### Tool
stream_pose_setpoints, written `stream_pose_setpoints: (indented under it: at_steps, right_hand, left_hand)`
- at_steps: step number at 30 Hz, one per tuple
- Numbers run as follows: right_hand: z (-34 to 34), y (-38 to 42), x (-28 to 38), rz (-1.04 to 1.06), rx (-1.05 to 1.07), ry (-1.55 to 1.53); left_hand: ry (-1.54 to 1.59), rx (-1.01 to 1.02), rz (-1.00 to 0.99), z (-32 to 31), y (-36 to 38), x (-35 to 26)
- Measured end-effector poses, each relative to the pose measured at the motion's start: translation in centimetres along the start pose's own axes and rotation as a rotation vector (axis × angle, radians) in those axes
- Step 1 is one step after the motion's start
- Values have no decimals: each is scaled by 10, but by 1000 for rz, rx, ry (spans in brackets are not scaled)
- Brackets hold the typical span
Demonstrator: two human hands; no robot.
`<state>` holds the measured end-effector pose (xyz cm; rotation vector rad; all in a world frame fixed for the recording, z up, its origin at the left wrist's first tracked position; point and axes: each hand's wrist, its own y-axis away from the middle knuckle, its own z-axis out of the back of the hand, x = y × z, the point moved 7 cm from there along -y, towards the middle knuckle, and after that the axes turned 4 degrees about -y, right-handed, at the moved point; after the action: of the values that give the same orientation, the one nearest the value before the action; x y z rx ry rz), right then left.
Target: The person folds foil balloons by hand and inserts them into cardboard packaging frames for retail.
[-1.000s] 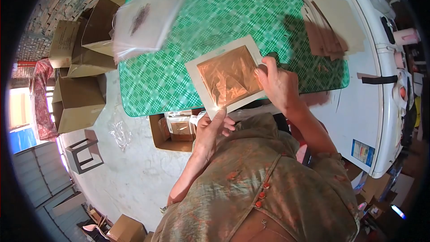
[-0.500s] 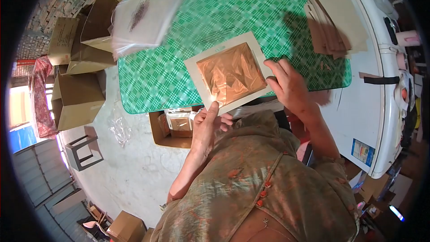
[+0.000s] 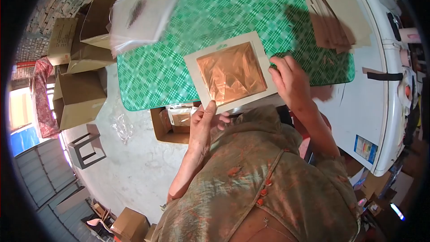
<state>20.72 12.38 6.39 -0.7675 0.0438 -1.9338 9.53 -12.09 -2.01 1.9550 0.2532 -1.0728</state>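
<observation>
My left hand [image 3: 204, 123] grips the lower left edge of a cream card [image 3: 195, 65], thumb on top and fingers beneath. A square of shiny, creased copper-coloured material [image 3: 230, 74] covers the card's middle, and a small cut-out shows near its top edge. The card is tilted over the front edge of the green checked tablecloth [image 3: 156, 76]. By the card's right edge is my right hand [image 3: 293, 83], its thumb and forefinger pinched together. I cannot tell what, if anything, is in that pinch.
Clear plastic sleeves [image 3: 143, 15] are stacked at the table's left, and cream cards [image 3: 336, 18] at its right. An open carton [image 3: 172, 138] with packed pieces stands below the front edge. More cardboard boxes [image 3: 83, 96] stand left, near a dark frame-like stool [image 3: 87, 148].
My right hand has moved slightly right, from touching the card's right edge to just beside it. My left hand still holds the card in nearly the same place.
</observation>
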Motion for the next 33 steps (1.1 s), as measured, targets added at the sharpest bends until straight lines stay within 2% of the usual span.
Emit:
stream_pose_setpoints:
  at_steps: [6, 10, 13, 16, 19, 20, 23, 26, 29, 31, 33]
  right_hand:
    - [13, 38, 12, -27, 13, 23]
    - [18, 64, 10, -129, 11, -132]
    - [16, 86, -3, -377, -10, -337]
    - [1, 98, -9, -465, 91, -558]
    - [-17, 107, -8, -710, 169, -969]
    - [-17, 106, -7, -715, 221, -951]
    - [10, 93, -13, -561, 114, -744]
    - [73, 69, -52, -372, -187, -357]
    - [155, 46, -96, -139, -480, 268]
    - [201, 28, -126, -96, -481, 581]
    - [224, 17, -175, -177, -377, 1067]
  left_hand:
    - [6, 30, -53, 0, -1, 3]
    - [39, 59, -35, 4, 3, 8]
    - [61, 75, 16, 8, 11, 19]
    - [50, 88, 88, 12, 15, 30]
    - [112, 42, 91, 5, 19, 21]
    - [145, 30, 80, -2, 19, 15]
    - [121, 40, -5, -4, 14, 3]
    - [127, 55, -23, -7, 10, -5]
    - [214, 20, -9, -11, 13, -6]
    - [253, 5, -12, -9, 12, -2]
    - [280, -40, -23, -2, 11, 9]
